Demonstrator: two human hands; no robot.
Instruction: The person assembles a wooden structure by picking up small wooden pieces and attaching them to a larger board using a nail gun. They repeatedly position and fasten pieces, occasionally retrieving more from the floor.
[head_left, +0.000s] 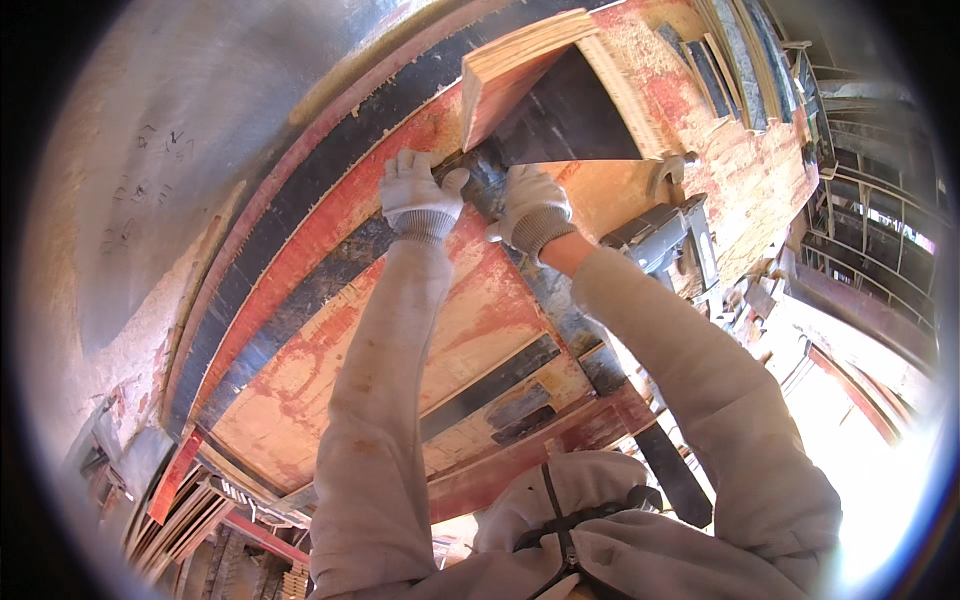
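Observation:
Both my hands wear white gloves and reach forward onto a board surface [480,300] patched in red, black and bare wood. My left hand [418,192] lies with its fingers stretched out and its thumb apart, next to a dark, scuffed piece [484,180]. On the other side of that piece, my right hand [535,203] has its fingers bent at the edge; what lies under them is partly hidden. Just beyond the hands stands an angled box-like form of layered plywood [512,75], with pale edges and a black face.
To the right of my right hand lies a grey power tool [660,238]. Several narrow strips [725,65] lie at the far right. A large smooth grey sheet [200,140] rises along the left. Stacked boards [190,525] stand at the lower left, and metal racking [875,180] at the right.

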